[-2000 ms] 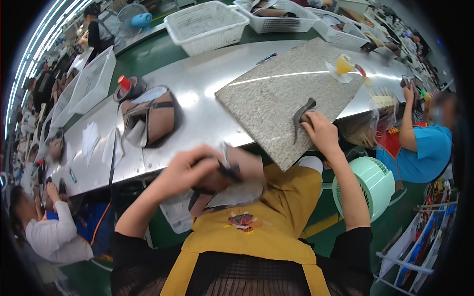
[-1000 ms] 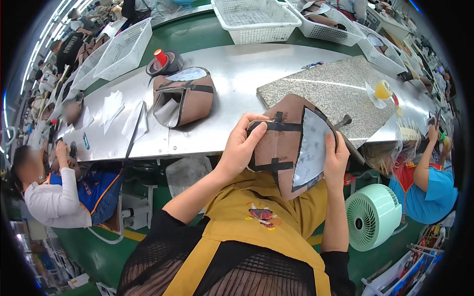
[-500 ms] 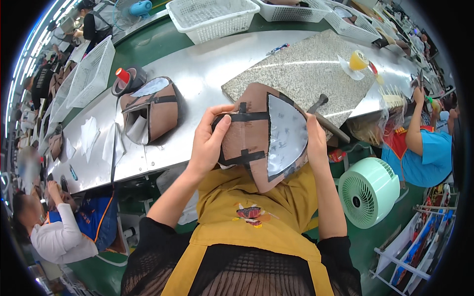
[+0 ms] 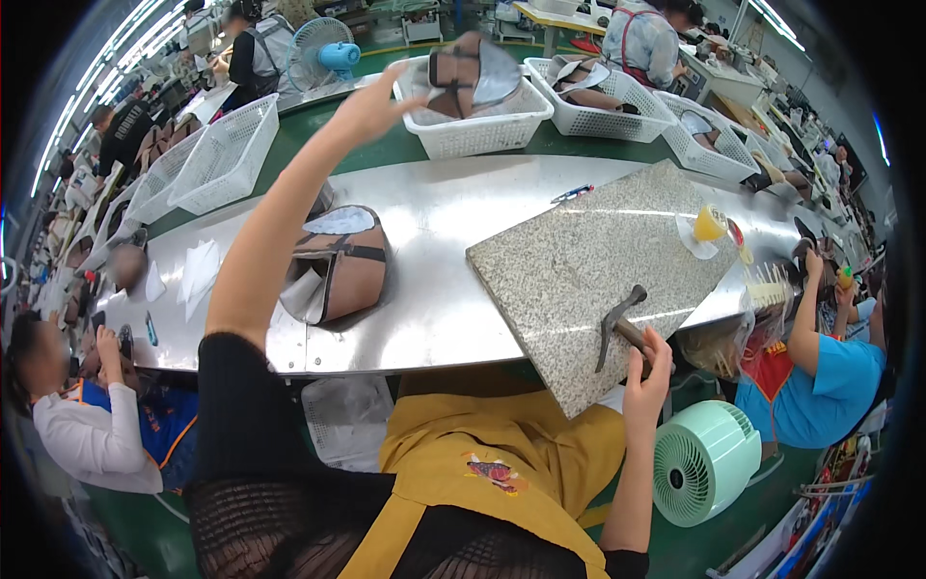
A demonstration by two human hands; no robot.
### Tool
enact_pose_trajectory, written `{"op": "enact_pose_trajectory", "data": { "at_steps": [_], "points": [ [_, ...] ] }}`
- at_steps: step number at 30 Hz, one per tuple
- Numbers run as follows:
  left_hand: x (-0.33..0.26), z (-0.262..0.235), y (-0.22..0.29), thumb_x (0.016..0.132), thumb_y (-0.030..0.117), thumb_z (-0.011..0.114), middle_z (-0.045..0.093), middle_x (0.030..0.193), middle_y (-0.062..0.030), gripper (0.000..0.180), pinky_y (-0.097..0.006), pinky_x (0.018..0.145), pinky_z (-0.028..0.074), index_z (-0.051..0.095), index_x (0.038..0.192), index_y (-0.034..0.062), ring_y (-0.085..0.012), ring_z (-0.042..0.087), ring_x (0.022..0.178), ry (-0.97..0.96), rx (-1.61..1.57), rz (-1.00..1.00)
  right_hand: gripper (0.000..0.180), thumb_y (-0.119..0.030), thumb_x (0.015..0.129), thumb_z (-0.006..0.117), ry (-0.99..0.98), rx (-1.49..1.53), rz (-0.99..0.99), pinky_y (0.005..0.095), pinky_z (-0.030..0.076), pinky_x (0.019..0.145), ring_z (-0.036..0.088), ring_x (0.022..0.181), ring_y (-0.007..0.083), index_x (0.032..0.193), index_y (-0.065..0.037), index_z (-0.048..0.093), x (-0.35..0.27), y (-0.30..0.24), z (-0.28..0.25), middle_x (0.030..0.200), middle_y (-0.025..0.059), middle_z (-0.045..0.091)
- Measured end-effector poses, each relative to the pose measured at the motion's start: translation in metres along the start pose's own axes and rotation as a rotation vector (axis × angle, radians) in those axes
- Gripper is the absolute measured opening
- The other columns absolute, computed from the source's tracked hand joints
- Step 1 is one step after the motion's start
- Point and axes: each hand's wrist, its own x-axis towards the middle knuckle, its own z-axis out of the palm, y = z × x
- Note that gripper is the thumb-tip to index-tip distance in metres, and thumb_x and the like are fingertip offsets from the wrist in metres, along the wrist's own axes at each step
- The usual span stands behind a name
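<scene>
A brown shoe upper (image 4: 473, 79) with black strips and a pale lining patch is over the white basket (image 4: 479, 135) at the far side, slightly blurred. My left hand (image 4: 374, 104) reaches out beside it, fingers spread, near its left edge; a firm hold does not show. My right hand (image 4: 648, 372) has its fingers closed round the wooden handle of a hammer (image 4: 617, 323). The hammer's dark metal head rests over the speckled stone slab (image 4: 569, 261). A second brown upper (image 4: 352, 280) stands on the metal table, left of the slab.
More white baskets (image 4: 227, 159) line the far side, some with uppers inside. A yellow-topped container (image 4: 709, 224) and a pen (image 4: 572, 194) lie beyond. A green fan (image 4: 704, 463) stands at right. Co-workers sit at left (image 4: 92, 425) and right (image 4: 820, 357).
The upper has gone from between both hands at my lap to over the far basket, my left arm stretched after it. My right hand has let go of it and taken the hammer handle.
</scene>
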Motion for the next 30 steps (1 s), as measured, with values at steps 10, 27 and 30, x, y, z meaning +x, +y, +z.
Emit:
{"op": "enact_pose_trajectory", "data": {
  "at_steps": [10, 27, 30],
  "points": [
    [-0.254, -0.014, 0.012, 0.083, 0.050, 0.060, 0.064, 0.079, -0.0107, 0.054, -0.039, 0.067, 0.049, 0.060, 0.114, 0.0058, -0.0281, 0.063, 0.080, -0.177, 0.450, -0.361, 0.037, -0.014, 0.082, 0.065, -0.162, -0.492, -0.208, 0.0405, 0.041, 0.092, 0.050, 0.107, 0.0288, 0.118, -0.011, 0.059, 0.031, 0.050, 0.002, 0.113, 0.0088, 0.054],
    [-0.163, 0.059, 0.146, 0.080, -0.001, 0.063, 0.061, 0.096, -0.0132, 0.053, -0.037, 0.074, 0.048, 0.049, 0.130, 0.0064, -0.0294, 0.059, 0.084, -0.166, -0.303, 0.415, 0.034, -0.026, 0.082, 0.066, -0.063, -0.681, -0.037, 0.0395, 0.045, 0.086, 0.055, 0.100, 0.0294, 0.114, -0.016, 0.063, 0.134, 0.136, -0.049, 0.102, 0.0096, 0.059],
    [-0.156, 0.083, 0.149, 0.084, 0.011, 0.061, 0.057, 0.087, -0.0115, 0.050, -0.038, 0.070, 0.047, 0.045, 0.132, 0.0081, -0.0288, 0.056, 0.081, -0.563, -0.184, 0.501, 0.035, -0.028, 0.083, 0.065, -0.061, -0.561, -0.094, 0.0402, 0.044, 0.087, 0.054, 0.100, 0.0314, 0.114, -0.012, 0.063, 0.157, 0.134, -0.060, 0.104, 0.0116, 0.058]
  ]
}}
